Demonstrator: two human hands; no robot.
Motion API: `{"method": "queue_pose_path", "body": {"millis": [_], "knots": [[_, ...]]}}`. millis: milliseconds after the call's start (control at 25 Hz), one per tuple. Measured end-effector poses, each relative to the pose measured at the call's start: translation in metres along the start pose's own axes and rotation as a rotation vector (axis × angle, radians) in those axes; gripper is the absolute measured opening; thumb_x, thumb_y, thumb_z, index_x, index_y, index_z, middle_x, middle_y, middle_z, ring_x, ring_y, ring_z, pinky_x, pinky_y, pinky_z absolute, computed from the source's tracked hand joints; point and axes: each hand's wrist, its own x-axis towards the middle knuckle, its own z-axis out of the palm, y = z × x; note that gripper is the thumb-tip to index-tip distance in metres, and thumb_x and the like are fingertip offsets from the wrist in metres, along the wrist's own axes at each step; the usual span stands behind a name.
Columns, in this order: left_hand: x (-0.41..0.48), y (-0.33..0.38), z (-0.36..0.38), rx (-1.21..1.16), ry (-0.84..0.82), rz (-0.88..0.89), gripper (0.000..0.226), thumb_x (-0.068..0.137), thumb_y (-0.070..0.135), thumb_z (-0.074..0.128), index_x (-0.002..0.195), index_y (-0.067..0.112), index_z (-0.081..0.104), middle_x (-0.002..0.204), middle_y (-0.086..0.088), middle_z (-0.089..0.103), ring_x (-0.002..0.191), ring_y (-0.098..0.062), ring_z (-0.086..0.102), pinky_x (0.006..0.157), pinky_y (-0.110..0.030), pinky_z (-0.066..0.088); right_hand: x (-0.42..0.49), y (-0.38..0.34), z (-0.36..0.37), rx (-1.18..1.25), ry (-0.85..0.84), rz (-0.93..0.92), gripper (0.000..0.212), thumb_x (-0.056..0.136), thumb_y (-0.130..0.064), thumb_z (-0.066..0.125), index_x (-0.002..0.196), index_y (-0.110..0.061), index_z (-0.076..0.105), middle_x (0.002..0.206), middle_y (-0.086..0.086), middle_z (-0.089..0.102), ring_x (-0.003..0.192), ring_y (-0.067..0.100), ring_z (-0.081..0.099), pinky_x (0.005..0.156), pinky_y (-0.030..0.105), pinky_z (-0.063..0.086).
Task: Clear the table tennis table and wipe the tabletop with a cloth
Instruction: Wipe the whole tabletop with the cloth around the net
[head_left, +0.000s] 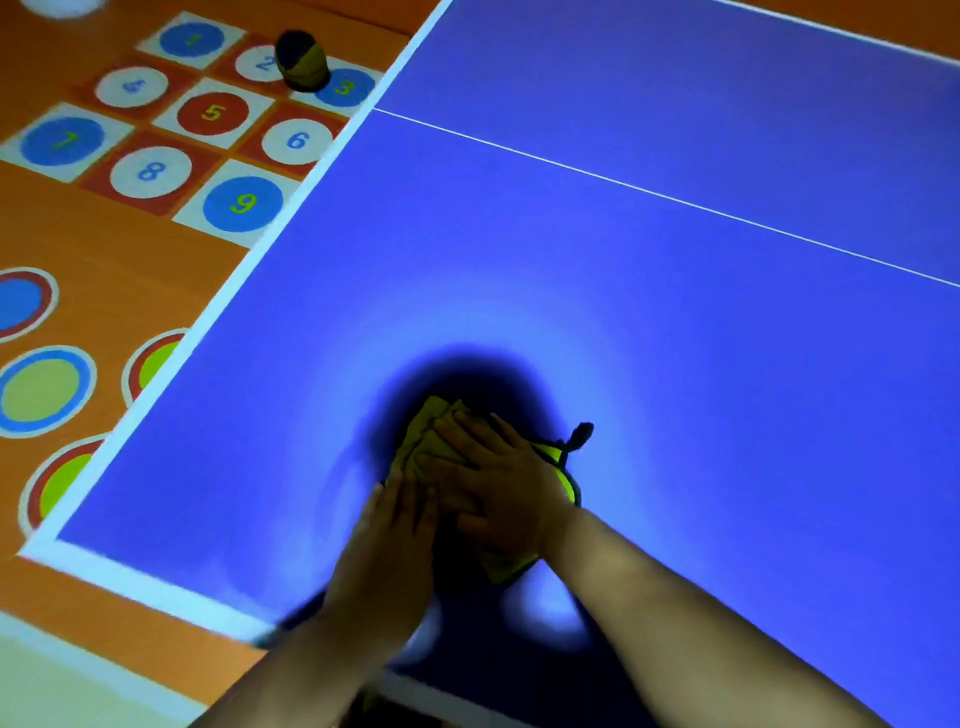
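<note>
Tabletop (675, 364), cloth (420, 434) under left hand (387, 551), right hand (501, 480)

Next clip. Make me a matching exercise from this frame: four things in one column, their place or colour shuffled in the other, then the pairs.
Things
1 cloth
2 right hand
3 dark cylinder
4 circle 9

Place or colour
A stands on the floor, by squares 2 and 3
B blue, with a yellow-green numeral
C lies flat on top of the cloth
D yellow-green, on the blue tabletop

Pairs: 1-D, 2-C, 3-A, 4-B
</note>
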Motion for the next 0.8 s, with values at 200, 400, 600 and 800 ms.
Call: {"method": "queue_pose_path", "body": {"millis": [200,400,600,800], "knots": [[0.129,0.034,-0.045,0.065,0.100,0.049,0.058,0.072,0.024,0.034,0.112,-0.005,0.064,0.112,-0.029,0.062,0.105,-0.043,0.060,0.091,-0.051,0.047,0.020,0.125,-0.024,-0.016,0.038,0.087,0.072,0.075,-0.052,0.039,0.144,-0.031,0.042,0.155,0.005,0.032,0.145,0.029,0.020,0.117,0.044,0.008],[0.279,0.081,-0.081,0.137,0.152,0.148,0.054,0.073,0.024,0.034,0.106,0.000,0.068,0.105,-0.023,0.067,0.099,-0.039,0.064,0.081,-0.049,0.052,0.027,0.269,-0.051,0.006,0.132,0.228,0.072,0.075,-0.053,0.035,0.141,-0.028,0.047,0.153,0.007,0.036,0.144,0.029,0.024,0.115,0.040,0.009],[0.400,0.139,-0.107,0.058,0.133,0.149,0.060,0.086,0.030,0.021,0.138,0.010,0.042,0.143,-0.019,0.038,0.135,-0.033,0.033,0.112,-0.043,0.021,0.021,0.391,-0.075,0.054,0.164,0.353,0.076,0.072,-0.058,0.033,0.144,-0.036,0.040,0.157,0.003,0.028,0.146,0.028,0.020,0.114,0.053,0.022],[0.481,0.199,-0.129,0.062,0.102,0.142,0.052,0.097,0.025,0.033,0.147,0.022,0.022,0.155,-0.012,0.016,0.144,-0.023,0.012,0.115,-0.038,0.009,-0.005,0.477,-0.095,-0.025,0.047,0.450,0.070,0.086,-0.058,0.041,0.150,-0.041,0.018,0.162,0.001,0.009,0.149,0.023,0.005,0.117,0.051,0.014]]}}
